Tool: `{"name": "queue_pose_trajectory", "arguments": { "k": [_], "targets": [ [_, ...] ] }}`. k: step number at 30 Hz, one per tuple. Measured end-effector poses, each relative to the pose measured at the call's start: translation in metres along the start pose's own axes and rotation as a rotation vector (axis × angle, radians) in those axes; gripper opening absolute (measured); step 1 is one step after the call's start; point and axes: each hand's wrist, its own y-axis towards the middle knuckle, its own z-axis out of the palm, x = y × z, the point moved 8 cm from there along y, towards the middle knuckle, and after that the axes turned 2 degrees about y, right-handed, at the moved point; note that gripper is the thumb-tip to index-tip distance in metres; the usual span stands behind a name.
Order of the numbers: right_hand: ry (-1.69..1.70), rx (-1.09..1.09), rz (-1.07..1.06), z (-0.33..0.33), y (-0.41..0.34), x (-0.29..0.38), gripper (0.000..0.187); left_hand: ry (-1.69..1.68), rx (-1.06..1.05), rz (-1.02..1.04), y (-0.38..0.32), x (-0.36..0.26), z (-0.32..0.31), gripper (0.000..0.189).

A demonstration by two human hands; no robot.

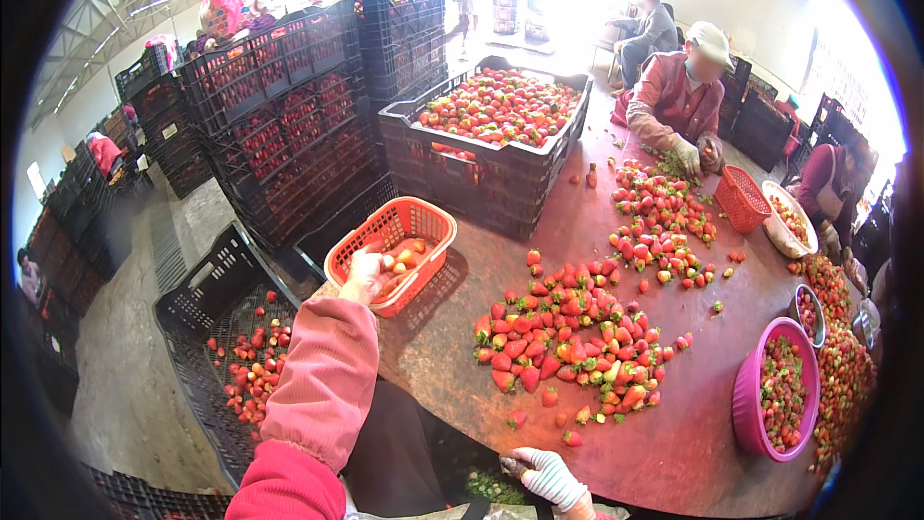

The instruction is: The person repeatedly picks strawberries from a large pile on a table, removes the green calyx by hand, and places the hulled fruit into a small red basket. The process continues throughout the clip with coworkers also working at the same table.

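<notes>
My left hand [365,273] is bare and reaches over the near rim of a red-orange plastic basket [427,276] at the table's left corner. Its fingers are inside, beside several hulled strawberries [404,258]; whether they grip anything is hidden. My right hand [550,478], in a striped glove with dark fingertips, is at the table's near edge. I cannot tell if it holds something. A heap of strawberries with green caps [570,332] lies before me on the reddish table [693,440]. Green strawberry tops [494,485] show below the edge, beside my right hand.
Left of the table, a black crate [189,289] holds loose strawberries. A full black crate [462,191] stands on the tabletop, near stacked crates [281,123]. A magenta basin [743,404] sits right. Across the table a gloved co-worker [675,105] handles strawberries.
</notes>
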Motion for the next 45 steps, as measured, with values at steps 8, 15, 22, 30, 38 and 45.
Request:
{"name": "queue_pose_trajectory", "arguments": {
  "k": [8, 15, 22, 30, 38, 45],
  "targets": [
    [-0.121, 0.037, -0.028, 0.001, -0.004, 0.003, 0.045, 0.637, -0.055, 0.347, -0.010, -0.021, 0.005, 0.026],
    [-0.139, 0.018, -0.057, 0.005, -0.012, 0.021, 0.045, 1.105, -0.196, 0.964, -0.060, -0.057, 0.049, 0.022],
    [-0.043, -0.123, -0.087, -0.008, -0.019, 0.027, 0.041, 1.141, 0.546, 0.750, -0.173, 0.034, 0.156, 0.012],
    [-0.410, -0.085, -0.410, -0.008, -0.022, 0.041, 0.030, 1.704, 0.468, 0.859, -0.230, 0.123, 0.204, 0.045],
    [-0.172, -0.353, -0.474, -0.045, -0.024, 0.057, 0.017, 1.497, 0.505, 0.942, -0.235, 0.131, 0.200, 0.035],
    [-0.177, -0.423, -0.391, -0.060, -0.027, 0.055, 0.019, 1.469, 0.465, 1.109, -0.241, 0.130, 0.208, 0.031]
  ]
}}
